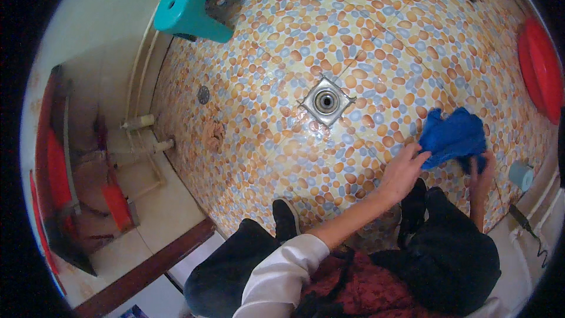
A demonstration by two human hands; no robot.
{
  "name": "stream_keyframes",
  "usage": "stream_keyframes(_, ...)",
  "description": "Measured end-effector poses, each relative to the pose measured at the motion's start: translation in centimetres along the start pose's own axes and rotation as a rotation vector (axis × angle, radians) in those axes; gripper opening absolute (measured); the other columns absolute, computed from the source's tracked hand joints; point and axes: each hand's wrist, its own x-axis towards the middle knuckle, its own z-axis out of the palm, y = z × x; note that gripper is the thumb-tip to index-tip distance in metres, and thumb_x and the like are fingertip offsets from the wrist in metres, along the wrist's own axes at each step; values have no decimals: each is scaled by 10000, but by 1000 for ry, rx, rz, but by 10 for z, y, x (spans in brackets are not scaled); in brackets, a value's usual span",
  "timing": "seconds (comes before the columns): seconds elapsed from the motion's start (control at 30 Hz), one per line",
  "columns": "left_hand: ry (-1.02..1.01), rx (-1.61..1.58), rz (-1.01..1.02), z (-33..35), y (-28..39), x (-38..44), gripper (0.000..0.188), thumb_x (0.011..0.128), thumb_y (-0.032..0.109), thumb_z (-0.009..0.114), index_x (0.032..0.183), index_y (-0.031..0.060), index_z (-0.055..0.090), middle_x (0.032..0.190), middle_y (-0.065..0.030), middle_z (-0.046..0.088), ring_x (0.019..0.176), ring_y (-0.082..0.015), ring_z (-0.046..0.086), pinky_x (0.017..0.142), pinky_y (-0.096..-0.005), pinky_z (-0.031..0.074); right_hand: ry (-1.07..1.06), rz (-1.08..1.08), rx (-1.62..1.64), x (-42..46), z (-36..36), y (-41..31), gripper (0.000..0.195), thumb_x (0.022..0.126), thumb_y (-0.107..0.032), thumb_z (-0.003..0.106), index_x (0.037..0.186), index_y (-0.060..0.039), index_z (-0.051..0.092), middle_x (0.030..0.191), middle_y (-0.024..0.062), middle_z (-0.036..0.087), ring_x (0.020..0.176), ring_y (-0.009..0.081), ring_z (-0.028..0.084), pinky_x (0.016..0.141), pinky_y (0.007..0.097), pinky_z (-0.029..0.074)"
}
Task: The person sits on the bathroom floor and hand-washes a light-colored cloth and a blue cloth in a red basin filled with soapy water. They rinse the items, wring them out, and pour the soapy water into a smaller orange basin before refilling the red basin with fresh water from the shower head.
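A blue cloth (454, 134) is held up between my two hands at the right, in front of my shoes. My left hand (405, 168) pinches its near left edge between thumb and fingers. At its lower right corner, my right hand (482, 165) is blurred and has its fingers on the cloth. To the left of the cloth, a square metal floor drain (327, 101) with a dark open hole is set in the pebble-patterned floor (282, 70). A small grey round perforated disc (203, 95) lies farther left, with a crumpled brownish clump (215, 134) nearby.
Teal plastic stools (194, 6) stand at the upper left. A red plastic basin (539, 70) sits at the right edge, above a light-blue cylindrical object (521, 176). Pipes (145, 121) run along the left wall. A dark-handled corded object (521, 218) is at lower right.
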Motion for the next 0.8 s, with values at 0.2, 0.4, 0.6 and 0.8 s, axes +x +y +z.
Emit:
stream_keyframes(0.2, -203, 499, -122, 22, -85, -103, 520, 829, 104, 558, 1346, 113, 499, 1397, -142, 442, 1261, -337, 466, 949, -439, 479, -214, -296, -305, -5, 13, -25, 832, 709, -270, 813, 1431, -140, 422, 1529, 176, 323, 1380, 405, 322, 1119, 518, 274)
stream_keyframes(0.4, -303, 824, 167, 27, -100, -145, 558, 850, 207, 552, 1395, 129, 457, 1496, -101, 376, 1357, -294, 381, 1043, -486, 396, -278, -576, -331, 29, 22, -43, 786, 707, -338, 787, 1420, -225, 475, 1569, 135, 279, 1430, 379, 263, 1131, 584, 204)
stream_keyframes(0.6, -239, 731, 152, 21, -114, -128, 628, 815, 298, 626, 1403, 157, 456, 1511, -76, 366, 1370, -294, 370, 1081, -487, 340, -234, -571, -304, 36, 45, -17, 538, 805, -247, 690, 1329, -216, 575, 1498, 75, 419, 1405, 340, 328, 1138, 568, 194)
stream_keyframes(0.8, -269, 718, 161, 13, -123, -86, 724, 793, 390, 668, 1443, 198, 414, 1544, -78, 327, 1398, -298, 336, 1093, -486, 324, -168, -509, -298, 31, 58, -12, 523, 782, -166, 670, 1297, -213, 596, 1450, 72, 479, 1367, 331, 389, 1134, 550, 217)
